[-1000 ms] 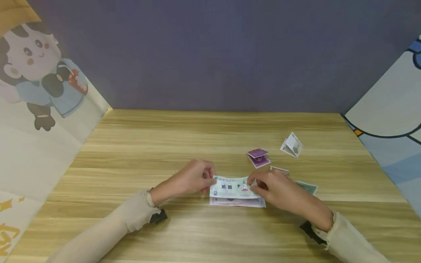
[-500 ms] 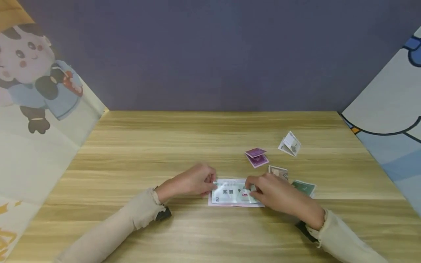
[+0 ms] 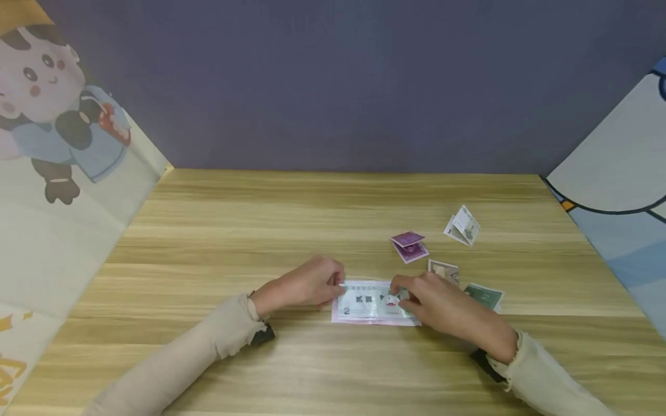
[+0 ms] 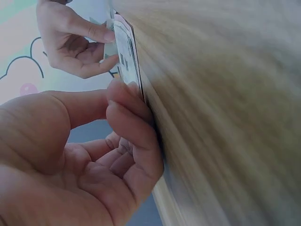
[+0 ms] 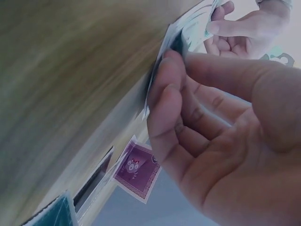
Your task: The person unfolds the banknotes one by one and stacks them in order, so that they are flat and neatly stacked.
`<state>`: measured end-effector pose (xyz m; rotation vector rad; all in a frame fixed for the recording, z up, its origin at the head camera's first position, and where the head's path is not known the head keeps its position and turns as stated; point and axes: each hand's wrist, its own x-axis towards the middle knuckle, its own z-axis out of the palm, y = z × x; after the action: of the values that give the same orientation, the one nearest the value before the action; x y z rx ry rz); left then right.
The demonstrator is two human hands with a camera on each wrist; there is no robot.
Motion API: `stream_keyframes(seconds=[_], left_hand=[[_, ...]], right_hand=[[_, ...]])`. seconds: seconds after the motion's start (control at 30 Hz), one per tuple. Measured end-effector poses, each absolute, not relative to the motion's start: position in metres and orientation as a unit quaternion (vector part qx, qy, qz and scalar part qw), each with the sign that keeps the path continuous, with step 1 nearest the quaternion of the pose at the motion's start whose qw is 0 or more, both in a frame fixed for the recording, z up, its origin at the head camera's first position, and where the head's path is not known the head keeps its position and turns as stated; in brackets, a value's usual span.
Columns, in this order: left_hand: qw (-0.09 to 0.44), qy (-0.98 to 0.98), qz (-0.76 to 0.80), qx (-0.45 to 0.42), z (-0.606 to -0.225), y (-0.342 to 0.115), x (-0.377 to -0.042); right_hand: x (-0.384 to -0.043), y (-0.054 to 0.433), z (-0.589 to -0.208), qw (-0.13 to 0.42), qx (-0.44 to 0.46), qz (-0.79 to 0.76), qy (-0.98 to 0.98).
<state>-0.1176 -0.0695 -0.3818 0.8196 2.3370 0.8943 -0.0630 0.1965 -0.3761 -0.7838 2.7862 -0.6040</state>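
A pale green play banknote (image 3: 364,304), marked 2 and printed with a cartoon face, lies flat over a pale pinkish note (image 3: 339,320) whose edges show around it. My left hand (image 3: 312,283) pinches the green note's left end between thumb and fingers. At its right end, my right hand (image 3: 442,301) pinches the same note, and its fingers cover that corner. In the right wrist view, several paper layers (image 5: 193,21) fan out beyond the thumb. How many sheets each hand grips cannot be told.
A folded purple note (image 3: 410,249) stands half open behind the hands, with a folded grey-white one (image 3: 465,226) farther right. Brown (image 3: 443,270) and green (image 3: 485,296) notes lie near my right hand. A dark wall (image 3: 354,86) closes the wooden table's (image 3: 250,231) far edge.
The green note has been lowered from above the pinkish note to lie flat on it. Both hands have kept their places at its ends. The other notes stay put.
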Motion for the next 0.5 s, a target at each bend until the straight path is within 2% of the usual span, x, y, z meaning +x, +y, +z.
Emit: stream_keyframes(seconds=[0.3, 0.5], left_hand=[[0.187, 0.897, 0.254, 0.309, -0.3822, -0.0715, -0.1107], [0.196, 0.892, 0.256, 0.316, -0.3815, -0.071, -0.1106]], right_hand=[[-0.0585, 0.193, -0.3743, 0.075, -0.249, -0.176, 0.949], [-0.056, 0.1919, -0.375, 0.06, -0.243, -0.162, 0.955]])
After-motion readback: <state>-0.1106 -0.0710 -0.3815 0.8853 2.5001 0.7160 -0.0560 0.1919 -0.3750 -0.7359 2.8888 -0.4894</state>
